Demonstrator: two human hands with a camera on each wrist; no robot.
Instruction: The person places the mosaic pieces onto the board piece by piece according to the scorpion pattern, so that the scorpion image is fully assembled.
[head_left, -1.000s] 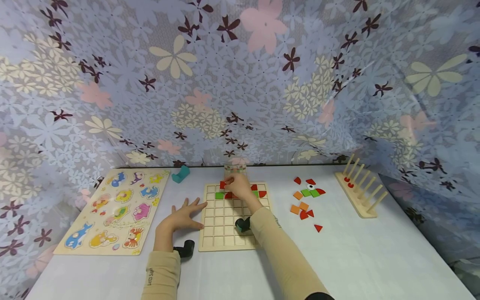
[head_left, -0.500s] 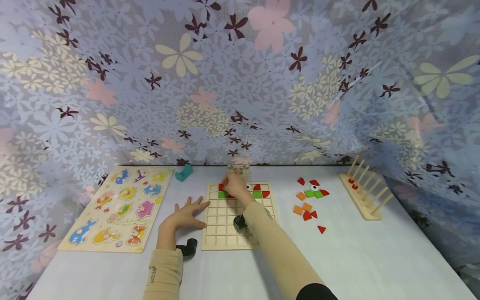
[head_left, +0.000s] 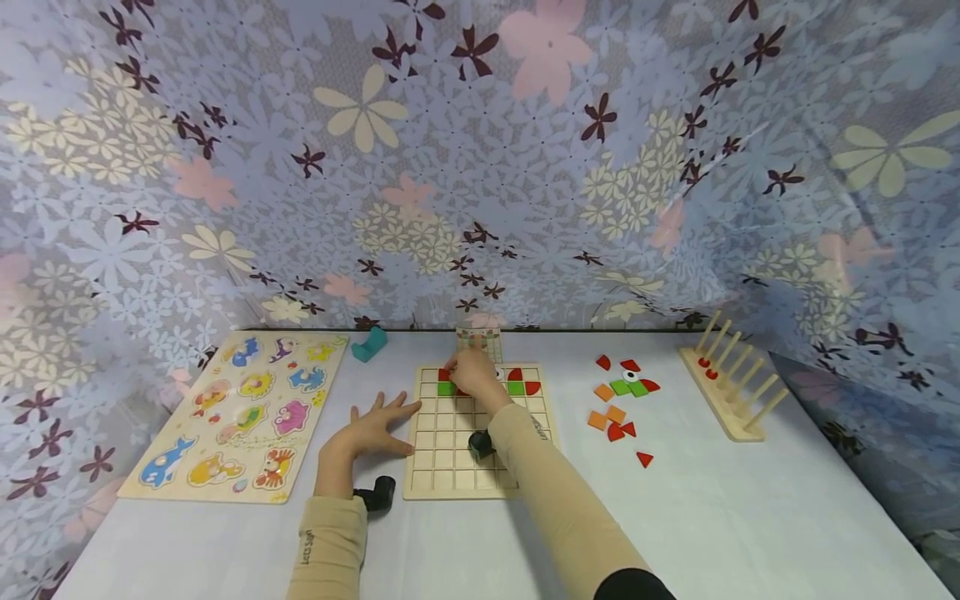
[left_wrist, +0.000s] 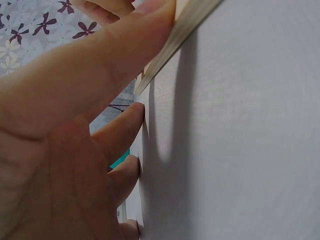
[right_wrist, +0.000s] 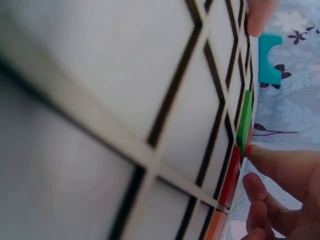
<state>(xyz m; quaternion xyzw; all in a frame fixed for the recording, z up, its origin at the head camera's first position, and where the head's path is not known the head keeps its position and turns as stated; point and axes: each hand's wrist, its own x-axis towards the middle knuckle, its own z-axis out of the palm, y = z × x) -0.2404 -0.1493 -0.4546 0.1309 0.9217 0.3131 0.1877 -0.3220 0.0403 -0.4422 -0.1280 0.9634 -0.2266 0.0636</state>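
Note:
In the head view a wooden grid board lies in front of me, small coloured tiles set in its two far rows. My right hand reaches over these rows and holds a red tile by its fingertips, at a cell behind a green tile. In the right wrist view a fingertip is right at the red edge beside that green tile, with the other fingers curled below. My left hand lies spread at the board's left edge. Its thumb touches the wooden rim in the left wrist view.
Loose red, orange and green tiles lie right of the board. A pegged wooden stand with red beads is farther right. An animal puzzle board lies at left, a teal block near it. Behind the grid leans a pattern card.
My right hand has brought the red tile down into a cell at the board's far left and stays there. The left hand keeps its place. The whole view has shifted slightly.

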